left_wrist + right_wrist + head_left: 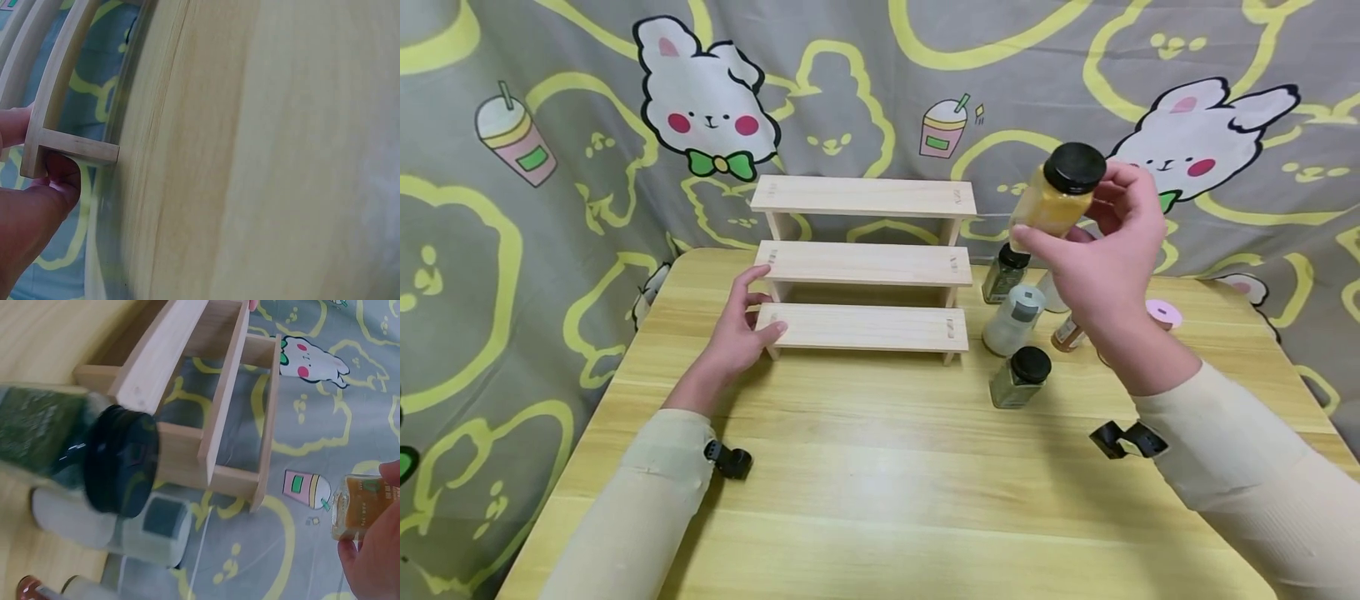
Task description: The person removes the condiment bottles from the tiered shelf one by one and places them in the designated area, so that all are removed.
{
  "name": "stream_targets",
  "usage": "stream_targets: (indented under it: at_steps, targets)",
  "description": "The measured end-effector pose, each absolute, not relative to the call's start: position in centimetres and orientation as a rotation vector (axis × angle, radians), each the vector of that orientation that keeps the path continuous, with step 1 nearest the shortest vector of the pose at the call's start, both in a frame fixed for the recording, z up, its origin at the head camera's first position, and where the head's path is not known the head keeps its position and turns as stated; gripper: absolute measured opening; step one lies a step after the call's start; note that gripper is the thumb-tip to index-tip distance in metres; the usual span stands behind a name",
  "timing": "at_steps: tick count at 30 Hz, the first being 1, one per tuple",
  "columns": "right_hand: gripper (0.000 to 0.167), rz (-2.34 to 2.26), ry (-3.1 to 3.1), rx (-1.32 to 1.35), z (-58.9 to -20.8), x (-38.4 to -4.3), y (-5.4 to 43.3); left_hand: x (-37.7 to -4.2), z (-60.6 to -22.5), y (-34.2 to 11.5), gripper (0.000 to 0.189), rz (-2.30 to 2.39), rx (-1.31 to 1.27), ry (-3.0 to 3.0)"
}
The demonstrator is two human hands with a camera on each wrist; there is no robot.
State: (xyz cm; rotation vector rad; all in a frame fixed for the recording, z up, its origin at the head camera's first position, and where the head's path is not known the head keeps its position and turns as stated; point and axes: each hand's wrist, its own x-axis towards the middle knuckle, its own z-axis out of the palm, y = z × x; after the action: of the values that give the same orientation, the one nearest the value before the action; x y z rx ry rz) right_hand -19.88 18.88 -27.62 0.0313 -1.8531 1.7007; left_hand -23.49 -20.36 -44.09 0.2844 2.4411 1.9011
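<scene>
A three-tier wooden step rack (861, 327) stands toward the back of the table. My left hand (741, 329) grips its left end at the lowest tier. In the left wrist view, the thumb and fingers of the left hand (31, 219) are on either side of the rack's end (75, 145). Raised above the table, right of the rack, my right hand (1112, 250) holds a clear spice jar (1060, 204) with yellow-orange powder and a black lid. The right wrist view has this jar (362, 503) at its right edge, its label partly covered by fingers.
Right of the rack stand a black-lidded jar of green contents (1017, 382), a similar jar (1004, 277) behind, and a grey-topped shaker (1013, 323). A small reddish-brown bottle (1067, 335) and a pink round top (1163, 313) are near my right forearm. A patterned curtain (850, 100) hangs behind.
</scene>
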Motion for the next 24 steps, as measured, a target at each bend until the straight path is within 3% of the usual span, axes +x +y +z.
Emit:
stream_targets:
  at_steps: [14, 24]
  targets:
    - [0.075, 1.662, -1.877, -0.141, -30.1, -17.5, 22.9, -23.5, -44.2, -20.3, 0.088, 1.929, 0.301, 2.427]
    - [0.078, 1.708, -1.829, -0.093, -32.7, -15.7, 25.0, -23.6, -44.2, -20.4, 0.088, 1.912, 0.299, 2.435]
